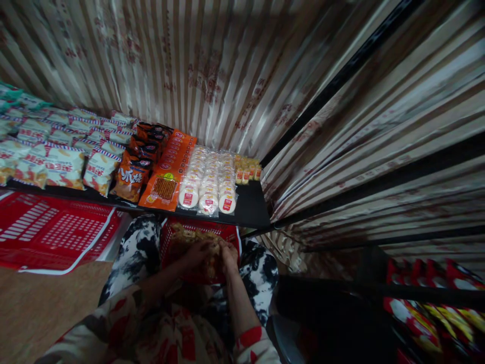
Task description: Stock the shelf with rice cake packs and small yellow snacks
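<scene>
A red plastic basket sits between my knees, under the front edge of the shelf. It holds a heap of small yellow-brown wrapped snack packets. My left hand is in the heap, its fingers curled at some packets. Close beside it, my right hand is closed on packets at the basket's right side. Dim light and blur hide the exact fingertips. On the black shelf above, a small group of similar yellow packets stands at the back right, next to rows of round white packaged crackers.
Orange snack packs, dark orange bags and white chip bags line the black shelf leftward. Another red basket lies at left. A black post slants up at right; red bags fill a lower right shelf.
</scene>
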Tool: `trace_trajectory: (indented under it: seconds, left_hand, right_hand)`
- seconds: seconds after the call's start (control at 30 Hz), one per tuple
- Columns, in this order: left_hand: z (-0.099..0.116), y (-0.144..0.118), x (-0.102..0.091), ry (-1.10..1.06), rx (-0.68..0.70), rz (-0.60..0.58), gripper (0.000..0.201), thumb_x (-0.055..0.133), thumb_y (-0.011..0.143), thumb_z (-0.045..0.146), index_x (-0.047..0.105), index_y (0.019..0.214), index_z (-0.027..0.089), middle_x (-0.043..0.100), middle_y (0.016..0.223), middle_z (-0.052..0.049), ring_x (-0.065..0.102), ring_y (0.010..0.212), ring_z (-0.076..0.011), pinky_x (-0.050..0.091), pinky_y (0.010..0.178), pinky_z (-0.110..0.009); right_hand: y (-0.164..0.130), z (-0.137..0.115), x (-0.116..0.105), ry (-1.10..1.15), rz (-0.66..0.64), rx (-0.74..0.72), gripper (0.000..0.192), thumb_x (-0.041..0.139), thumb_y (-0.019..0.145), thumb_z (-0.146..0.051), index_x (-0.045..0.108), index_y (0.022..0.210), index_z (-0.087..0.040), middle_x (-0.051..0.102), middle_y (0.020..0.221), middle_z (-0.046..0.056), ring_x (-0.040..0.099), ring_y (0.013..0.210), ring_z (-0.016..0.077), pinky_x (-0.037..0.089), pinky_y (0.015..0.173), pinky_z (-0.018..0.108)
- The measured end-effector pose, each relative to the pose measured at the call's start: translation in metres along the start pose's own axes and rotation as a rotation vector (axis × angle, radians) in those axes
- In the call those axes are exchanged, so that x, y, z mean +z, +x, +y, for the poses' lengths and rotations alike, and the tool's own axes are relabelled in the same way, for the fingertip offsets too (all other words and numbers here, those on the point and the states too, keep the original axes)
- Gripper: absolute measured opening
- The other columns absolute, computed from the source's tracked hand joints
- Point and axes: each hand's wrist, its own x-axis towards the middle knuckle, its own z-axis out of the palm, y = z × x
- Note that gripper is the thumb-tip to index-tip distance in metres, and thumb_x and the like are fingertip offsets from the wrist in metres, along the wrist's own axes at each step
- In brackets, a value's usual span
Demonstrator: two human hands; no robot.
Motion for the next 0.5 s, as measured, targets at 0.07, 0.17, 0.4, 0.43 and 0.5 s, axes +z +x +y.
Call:
trace_trajectory:
  seconds: [0.07, 0.17, 0.4, 0.43, 0.5]
  left_hand:
    - [0.000, -0.003, 0.000, 0.093, 0.033, 0.016, 0.044, 0.070, 0.067, 0.028, 0.065, 0.109, 0.018, 0.066, 0.113, -0.008, 0.060, 0.104, -0.0246, 0.045, 0.095, -0.038]
    - [0.003, -0.007, 0.000, 0.209, 0.076, -0.031, 0.051, 0.069, 0.066, 0.023, 0.061, 0.116, 0.019, 0.066, 0.113, -0.007, 0.060, 0.102, -0.0233, 0.045, 0.094, -0.036]
    - [0.023, -0.020, 0.005, 0.466, 0.229, -0.071, 0.055, 0.062, 0.067, 0.017, 0.058, 0.121, 0.016, 0.056, 0.128, -0.012, 0.050, 0.120, -0.0267, 0.036, 0.105, -0.038]
    - [0.025, -0.021, 0.006, 0.498, 0.241, -0.072, 0.053, 0.060, 0.069, 0.018, 0.058, 0.121, 0.015, 0.056, 0.129, -0.013, 0.049, 0.120, -0.0264, 0.035, 0.106, -0.039]
    - [0.029, -0.023, 0.006, 0.537, 0.261, -0.073, 0.048, 0.055, 0.072, 0.018, 0.058, 0.120, 0.014, 0.056, 0.128, -0.013, 0.048, 0.121, -0.0253, 0.033, 0.107, -0.039]
  right_hand:
    - [-0.002, -0.005, -0.001, 0.000, 0.003, 0.023, 0.032, 0.067, 0.055, -0.044, 0.045, 0.065, -0.023, 0.057, 0.054, -0.004, 0.055, 0.050, 0.0132, 0.045, 0.048, 0.024]
    - [-0.003, -0.010, -0.003, -0.016, 0.003, 0.055, 0.031, 0.068, 0.054, -0.042, 0.047, 0.065, -0.022, 0.058, 0.056, -0.003, 0.056, 0.052, 0.0134, 0.045, 0.048, 0.023]
    - [-0.006, -0.022, -0.007, -0.031, -0.021, 0.068, 0.021, 0.064, 0.059, -0.035, 0.053, 0.070, -0.021, 0.055, 0.055, -0.006, 0.053, 0.048, 0.0110, 0.042, 0.043, 0.021]
    - [-0.008, -0.024, -0.008, -0.028, -0.024, 0.065, 0.021, 0.064, 0.059, -0.033, 0.054, 0.072, -0.021, 0.057, 0.058, -0.006, 0.053, 0.048, 0.0106, 0.042, 0.042, 0.020]
    - [-0.010, -0.029, -0.008, -0.022, -0.032, 0.061, 0.023, 0.063, 0.060, -0.031, 0.057, 0.079, -0.020, 0.058, 0.059, -0.006, 0.051, 0.045, 0.0093, 0.039, 0.039, 0.019]
